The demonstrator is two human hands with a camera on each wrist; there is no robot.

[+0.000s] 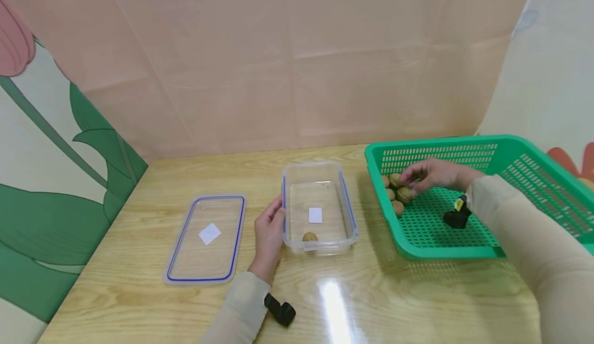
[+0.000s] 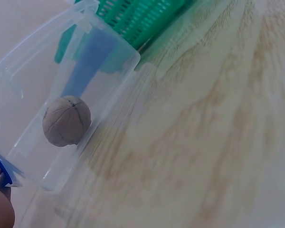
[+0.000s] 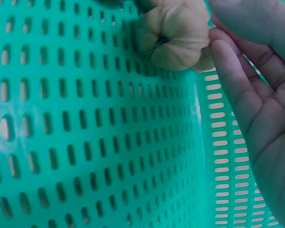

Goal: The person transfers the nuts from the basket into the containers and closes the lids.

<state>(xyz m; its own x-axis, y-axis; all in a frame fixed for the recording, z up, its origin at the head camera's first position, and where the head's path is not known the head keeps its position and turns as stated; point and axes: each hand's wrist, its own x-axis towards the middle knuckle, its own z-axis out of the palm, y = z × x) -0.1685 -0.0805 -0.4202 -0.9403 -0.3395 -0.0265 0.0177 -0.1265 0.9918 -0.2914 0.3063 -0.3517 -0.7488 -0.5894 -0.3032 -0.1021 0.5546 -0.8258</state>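
Brown walnuts (image 1: 405,196) at left in green basket (image 1: 445,252); lone walnut (image 1: 310,236) in clear open box (image 1: 325,244).

left hand (image 2: 1,208) mostly cropped in left wrist view, green basket (image 2: 145,19) cropped above

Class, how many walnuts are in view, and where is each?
6 visible: one walnut in the clear box, five walnuts along the left side of the green basket; the right hand may hide more.

My right hand (image 3: 268,102) occupies the right of the frame, fingertips (image 3: 221,50) at the right side of a ridged walnut (image 3: 170,42), upper centre; contact cannot be confirmed. Another walnut (image 3: 206,63) shows partly behind. Slotted green basket (image 3: 92,147) fills left and centre.
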